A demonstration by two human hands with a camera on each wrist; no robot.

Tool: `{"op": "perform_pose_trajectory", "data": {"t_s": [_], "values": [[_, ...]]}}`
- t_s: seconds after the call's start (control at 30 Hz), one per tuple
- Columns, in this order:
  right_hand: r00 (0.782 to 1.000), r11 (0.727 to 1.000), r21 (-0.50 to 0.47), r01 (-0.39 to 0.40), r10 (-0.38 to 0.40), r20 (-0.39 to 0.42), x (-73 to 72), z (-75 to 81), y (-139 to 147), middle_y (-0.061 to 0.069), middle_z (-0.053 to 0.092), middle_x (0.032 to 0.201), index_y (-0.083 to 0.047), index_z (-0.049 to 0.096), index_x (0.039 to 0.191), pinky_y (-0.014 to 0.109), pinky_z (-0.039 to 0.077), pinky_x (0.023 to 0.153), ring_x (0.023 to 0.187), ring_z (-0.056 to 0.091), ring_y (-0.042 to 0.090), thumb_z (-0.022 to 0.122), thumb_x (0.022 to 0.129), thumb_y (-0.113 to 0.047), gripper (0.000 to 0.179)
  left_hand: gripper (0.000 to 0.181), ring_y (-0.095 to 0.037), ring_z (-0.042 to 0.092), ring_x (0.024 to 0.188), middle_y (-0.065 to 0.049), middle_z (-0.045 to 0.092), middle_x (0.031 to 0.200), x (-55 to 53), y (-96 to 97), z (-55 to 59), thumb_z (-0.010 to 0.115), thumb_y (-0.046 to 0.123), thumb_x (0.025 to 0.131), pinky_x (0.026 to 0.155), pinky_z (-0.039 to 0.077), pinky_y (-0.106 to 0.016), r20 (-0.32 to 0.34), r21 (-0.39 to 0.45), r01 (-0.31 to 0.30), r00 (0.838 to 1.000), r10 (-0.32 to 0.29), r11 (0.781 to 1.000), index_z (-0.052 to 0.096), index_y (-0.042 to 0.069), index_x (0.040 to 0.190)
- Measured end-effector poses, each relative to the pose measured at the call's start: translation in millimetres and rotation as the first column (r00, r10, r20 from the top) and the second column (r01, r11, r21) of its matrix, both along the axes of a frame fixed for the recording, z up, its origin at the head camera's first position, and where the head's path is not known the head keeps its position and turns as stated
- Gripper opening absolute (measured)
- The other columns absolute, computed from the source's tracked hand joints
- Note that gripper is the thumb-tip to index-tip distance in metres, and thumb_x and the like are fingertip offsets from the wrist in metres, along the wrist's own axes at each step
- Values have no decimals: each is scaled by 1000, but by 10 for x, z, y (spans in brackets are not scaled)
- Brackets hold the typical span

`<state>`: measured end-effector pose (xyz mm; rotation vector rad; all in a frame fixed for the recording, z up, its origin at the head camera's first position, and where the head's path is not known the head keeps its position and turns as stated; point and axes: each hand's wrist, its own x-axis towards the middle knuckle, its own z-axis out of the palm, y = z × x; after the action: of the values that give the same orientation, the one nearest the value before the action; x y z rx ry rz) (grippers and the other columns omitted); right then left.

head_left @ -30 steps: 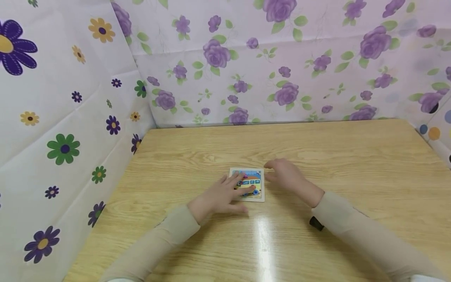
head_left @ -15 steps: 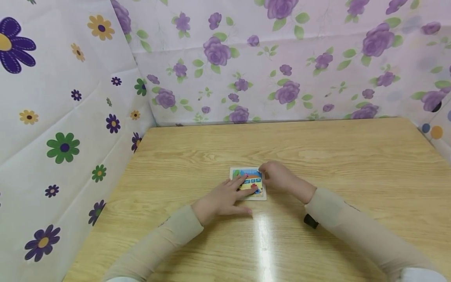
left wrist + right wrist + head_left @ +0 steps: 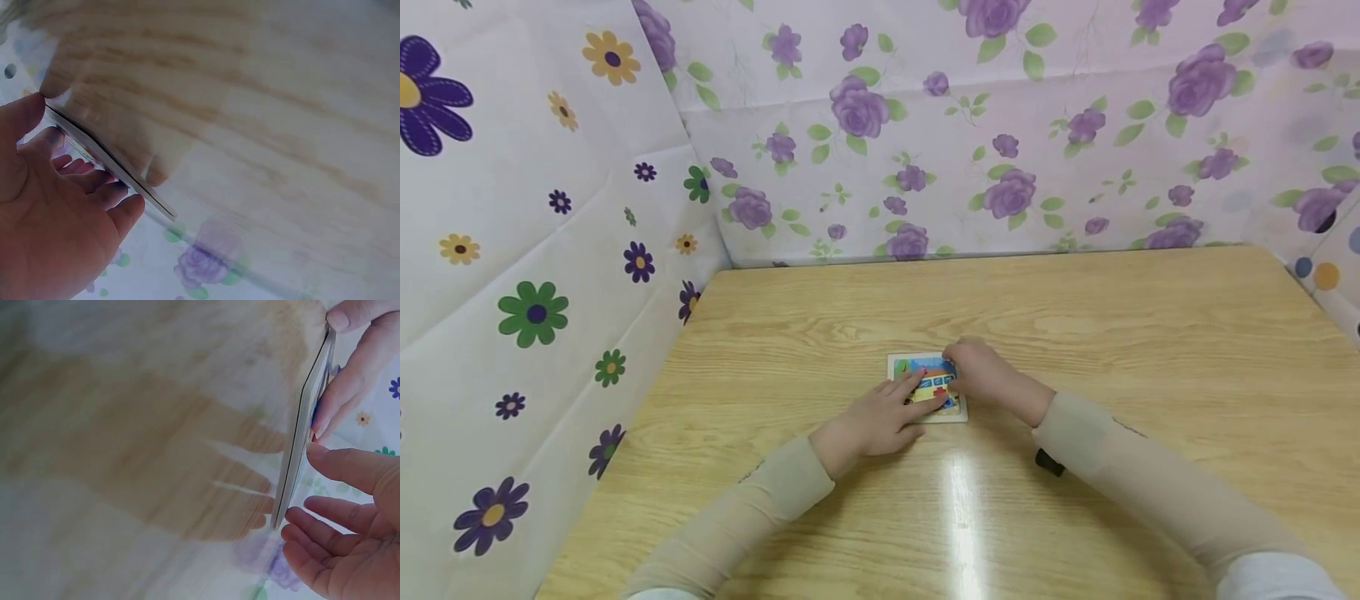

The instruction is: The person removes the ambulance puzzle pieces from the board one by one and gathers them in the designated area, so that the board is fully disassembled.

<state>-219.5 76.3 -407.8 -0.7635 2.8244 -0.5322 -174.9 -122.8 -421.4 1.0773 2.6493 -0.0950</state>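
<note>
A small square picture board (image 3: 957, 418) with a white border lies on the table; its picture is a yellow bus with a red cross. My left hand (image 3: 876, 419) rests over its left part, fingers spread across the picture and covering some of it. At the upper right corner, my right hand (image 3: 988, 372) bends over the border with fingertips at the edge. The right wrist view shows the board (image 3: 295, 444) edge-on, my right thumb (image 3: 350, 465) on the picture face and the other fingers by the rim. In the left wrist view my left thumb (image 3: 25, 115) touches the board's near edge.
The wooden table (image 3: 820, 321) carries a bright light reflection in front of the board. White sheeting with purple roses (image 3: 861, 108) stands behind it, and flowered sheeting (image 3: 535, 312) on the left. A small black object (image 3: 1049, 462) shows under the right sleeve.
My right hand has moved left from beside the board onto its upper right corner. My left hand stays on the picture, its thumb drawn in closer to the fingers.
</note>
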Motion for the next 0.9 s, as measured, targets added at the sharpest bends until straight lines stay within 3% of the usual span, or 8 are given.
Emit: {"op": "perform_pose_trajectory", "data": {"t_s": [0.2, 0.47, 0.7, 0.9], "values": [[999, 1000, -6, 18, -18, -33, -33, 1, -46, 23, 66, 108, 10, 61, 114, 44, 52, 88, 101, 62, 36, 68, 83, -2, 34, 48, -26, 15, 147, -13, 9, 160, -3, 15, -6, 32, 34, 104, 115, 26, -43, -75, -35, 12, 997, -15, 999, 21, 38, 151], [993, 988, -115, 105, -99, 65, -105, -9, -23, 23, 65, 109, 10, 61, 115, 42, 53, 85, 97, 64, 31, 52, 90, 2, 28, 47, -28, 20, 145, -14, 15, 159, 16, 33, 0, 33, 34, 104, 113, 30, -43, -97, -19, 20, 995, -21, 1000, 27, 37, 150], [991, 985, -137, 108, -97, 90, -124, -18, 1, 20, 66, 103, 10, 62, 114, 39, 53, 78, 85, 61, 24, 54, 92, -6, 28, 49, -27, 17, 146, -11, 11, 160, 47, 28, 37, 34, 40, 103, 113, 30, -47, -63, -33, 3, 998, -5, 999, 23, 37, 151], [990, 985, -131, 112, -100, 95, -146, -29, -6, 20, 65, 105, 9, 63, 114, 39, 53, 80, 88, 61, 24, 57, 90, -8, 30, 53, -24, 11, 148, -7, 5, 161, 48, 42, 36, 33, 47, 101, 114, 26, -51, -16, -33, -42, 999, 42, 999, 18, 39, 151]]}}
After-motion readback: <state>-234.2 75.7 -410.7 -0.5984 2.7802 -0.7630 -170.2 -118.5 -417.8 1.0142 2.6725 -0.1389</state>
